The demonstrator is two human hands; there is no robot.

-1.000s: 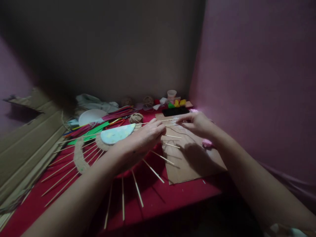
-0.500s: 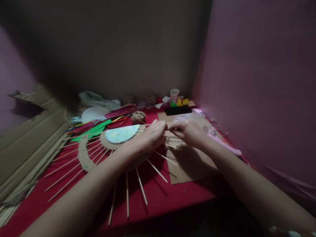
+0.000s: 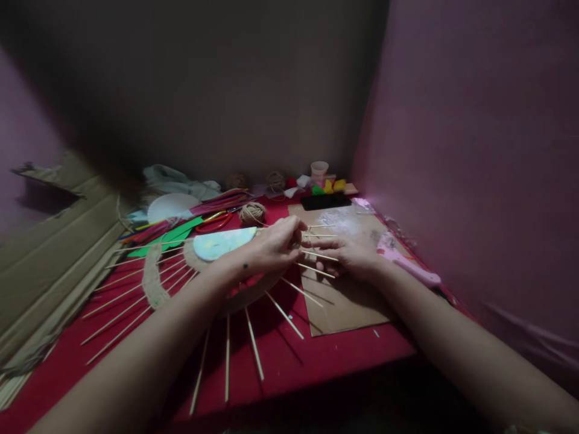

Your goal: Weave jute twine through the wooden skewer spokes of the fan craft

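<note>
A half-round frame of thin wooden sticks [image 3: 253,343] fans out over the red cloth. Its centre is a pale blue half disc [image 3: 225,243] edged with twine, and a woven twine band [image 3: 155,277] curves across the sticks. My left hand [image 3: 281,242] is closed on the frame at its right side, fingertips pinched near the band's end. Close beside it, my right hand [image 3: 346,256] has its fingers stretched among the right-hand stick ends; the sticks pass over and between them. What my left fingertips pinch is partly hidden.
Brown cardboard [image 3: 348,301] lies under the right sticks. Behind are a twine ball [image 3: 252,212], red-handled scissors [image 3: 215,222], a black phone [image 3: 325,201] and a cup [image 3: 319,170]. A pink glue gun [image 3: 409,265] lies right; large cardboard [image 3: 54,241] stands left.
My right hand has moved slightly down and its fingers have opened from a pinch to reach among the sticks. My left hand has shifted a little, and the frame has tilted slightly.
</note>
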